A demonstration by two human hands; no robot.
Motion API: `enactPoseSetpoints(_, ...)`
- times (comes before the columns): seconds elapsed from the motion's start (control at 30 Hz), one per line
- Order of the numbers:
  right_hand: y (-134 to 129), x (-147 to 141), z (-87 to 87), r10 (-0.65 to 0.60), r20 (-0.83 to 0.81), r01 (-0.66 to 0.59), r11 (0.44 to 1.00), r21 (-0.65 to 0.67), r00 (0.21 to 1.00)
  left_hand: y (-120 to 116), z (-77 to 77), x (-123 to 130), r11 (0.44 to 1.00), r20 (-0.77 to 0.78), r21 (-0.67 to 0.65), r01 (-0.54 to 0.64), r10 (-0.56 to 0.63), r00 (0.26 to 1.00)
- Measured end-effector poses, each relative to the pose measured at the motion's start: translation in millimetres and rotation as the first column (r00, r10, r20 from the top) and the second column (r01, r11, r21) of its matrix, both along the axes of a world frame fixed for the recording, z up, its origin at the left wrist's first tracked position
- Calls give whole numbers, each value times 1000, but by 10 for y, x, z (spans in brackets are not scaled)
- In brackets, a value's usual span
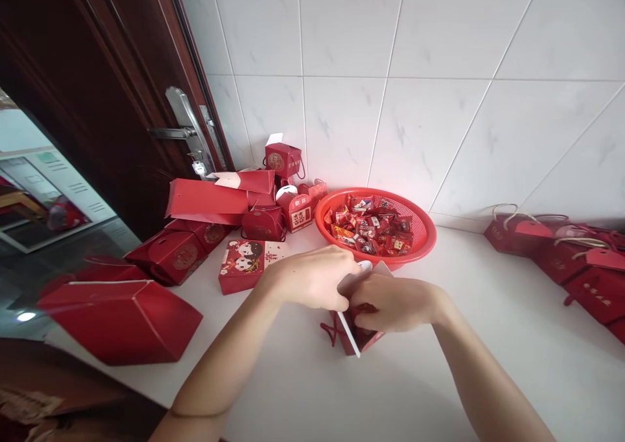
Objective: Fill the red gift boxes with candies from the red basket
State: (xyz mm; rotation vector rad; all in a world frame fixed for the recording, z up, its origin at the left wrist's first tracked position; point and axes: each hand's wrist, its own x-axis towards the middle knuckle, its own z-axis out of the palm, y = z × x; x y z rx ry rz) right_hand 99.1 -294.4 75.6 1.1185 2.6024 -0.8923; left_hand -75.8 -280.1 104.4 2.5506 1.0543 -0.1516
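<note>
An open red gift box [346, 341] with white inner flaps and a red cord at its side stands on the white table, just in front of the basket. My left hand [317, 278] grips the box's upper edge, its thumb and fingers closed by the raised flap. Into the opening reaches my right hand [395, 302], fingers curled. Its fingertips are hidden inside, so what they hold cannot be made out. Behind both hands, a red plastic basket [427, 237] holds several red-wrapped candies [374, 227].
A flat box with cartoon figures [241, 266] lies left of my hands. Further left, red boxes [166, 253] are piled near the dark door [112, 51], with one large red box [122, 321] near the table's edge. Corded red boxes [561, 260] line the right. Behind is a tiled wall [351, 103].
</note>
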Motion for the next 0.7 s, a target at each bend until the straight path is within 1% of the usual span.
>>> enactPoseSetpoints(0.07,37,14,44,61,-55,-62,998,-31,997,42,-19,-7,1000,-12,-21,-5,5,1000)
enactPoseSetpoints(0.13,84,-2,73,108,-50,-112,989,-97,993,83,-41,-7,999,-13,-34,-17,17,1000)
enactPoseSetpoints(0.2,139,-56,75,147,27,-141,976,-165,989,113,-61,-7,999,-7,-37,-19,19,1000)
enactPoseSetpoints(0.27,196,-133,55,148,134,-120,973,-196,980,128,-74,-9,999,-7,-31,-18,17,1000)
enactPoseSetpoints(0.3,220,-173,39,123,187,-88,979,-184,975,131,-77,-12,999,-9,-27,-17,17,1000)
enactPoseSetpoints(0.37,255,-238,9,43,270,-13,994,-109,962,134,-80,-15,1000,-17,-23,-16,16,1000)
enactPoseSetpoints(0.43,263,-263,-9,-12,291,23,999,-34,957,137,-81,-16,999,-24,-26,-19,18,1000)
enactPoseSetpoints(0.5,240,-235,-7,-3,258,8,1000,-18,966,144,-85,-12,999,-31,-44,-26,24,999)
enactPoseSetpoints(0.53,217,-198,3,16,215,-11,1000,-26,976,148,-87,-10,998,-34,-55,-34,32,999)
enactPoseSetpoints(0.63,96,-8,62,55,34,-53,996,-74,998,157,-90,-8,994,-41,-74,-81,78,996)
enactPoseSetpoints(0.7,-21,159,109,33,-89,-43,993,-111,995,157,-87,-13,992,-42,-67,-105,102,994)
